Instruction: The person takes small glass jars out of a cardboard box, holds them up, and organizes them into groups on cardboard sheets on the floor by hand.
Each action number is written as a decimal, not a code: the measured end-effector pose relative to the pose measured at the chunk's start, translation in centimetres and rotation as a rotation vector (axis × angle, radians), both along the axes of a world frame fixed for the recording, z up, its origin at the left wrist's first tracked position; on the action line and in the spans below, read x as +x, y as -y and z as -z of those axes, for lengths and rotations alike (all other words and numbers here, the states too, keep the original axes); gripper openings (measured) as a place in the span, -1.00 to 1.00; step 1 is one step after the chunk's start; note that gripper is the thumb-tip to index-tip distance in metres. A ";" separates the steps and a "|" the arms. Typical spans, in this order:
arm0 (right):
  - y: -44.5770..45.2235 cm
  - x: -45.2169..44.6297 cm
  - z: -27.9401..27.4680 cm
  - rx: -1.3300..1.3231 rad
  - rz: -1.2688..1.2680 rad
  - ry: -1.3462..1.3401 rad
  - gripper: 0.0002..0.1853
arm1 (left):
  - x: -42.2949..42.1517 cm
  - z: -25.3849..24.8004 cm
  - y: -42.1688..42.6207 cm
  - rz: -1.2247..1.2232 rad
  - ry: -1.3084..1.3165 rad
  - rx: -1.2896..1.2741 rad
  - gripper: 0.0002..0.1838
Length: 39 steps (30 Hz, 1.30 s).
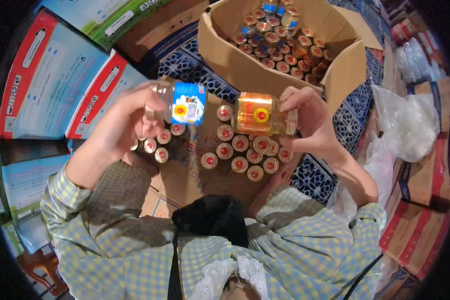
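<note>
My left hand [130,112] is closed round the lid end of a glass jar with a blue label [188,103], held on its side and slightly blurred. Opposite it, my right hand [307,117] grips the lid end of a glass jar with an orange label [255,114], also tipped sideways. The two jars are apart, their bases facing each other. Below them, several gold-lidded jars [239,143] stand grouped on a flat cardboard sheet [185,172]. A smaller group of jars [161,155] stands below my left hand.
An open cardboard box [265,72] ahead holds several jars with blue and orange labels. Printed cartons [45,80] stand at the left. Clear plastic bags [405,120] and brown-and-red cartons [417,235] lie at the right. Patterned blue flooring [312,180] shows between them.
</note>
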State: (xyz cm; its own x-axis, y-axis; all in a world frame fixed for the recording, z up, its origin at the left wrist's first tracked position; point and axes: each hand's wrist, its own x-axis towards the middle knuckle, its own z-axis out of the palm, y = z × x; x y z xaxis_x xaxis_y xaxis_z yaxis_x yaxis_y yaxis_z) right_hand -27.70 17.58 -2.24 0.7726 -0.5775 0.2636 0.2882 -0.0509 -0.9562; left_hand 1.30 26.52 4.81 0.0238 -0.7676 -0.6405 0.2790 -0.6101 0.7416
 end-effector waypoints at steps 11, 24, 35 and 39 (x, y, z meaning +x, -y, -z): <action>-0.4 -0.4 0.9 -0.030 0.012 -0.137 -0.55 | 6.2 8.8 3.9 0.563 1.285 -0.498 -0.50; -0.7 0.8 1.8 -0.383 0.010 -0.470 -0.59 | 7.2 17.0 5.0 0.883 1.567 -0.278 -0.66; -0.7 0.9 4.1 -0.637 0.004 -0.675 -0.48 | 7.2 18.5 4.3 0.851 1.581 -0.400 -0.61; -1.3 1.7 4.7 -0.799 -0.058 -0.774 -0.44 | 6.9 16.2 4.1 0.996 1.491 -0.373 -0.52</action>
State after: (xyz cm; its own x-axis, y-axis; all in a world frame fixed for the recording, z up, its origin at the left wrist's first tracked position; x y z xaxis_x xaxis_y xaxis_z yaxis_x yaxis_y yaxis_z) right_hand -26.01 18.90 -6.98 0.9099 -0.4144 -0.0211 -0.3494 -0.7378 -0.5776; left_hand 8.19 22.39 -11.36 -0.1537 -0.9322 -0.3276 -0.9852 0.1189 0.1238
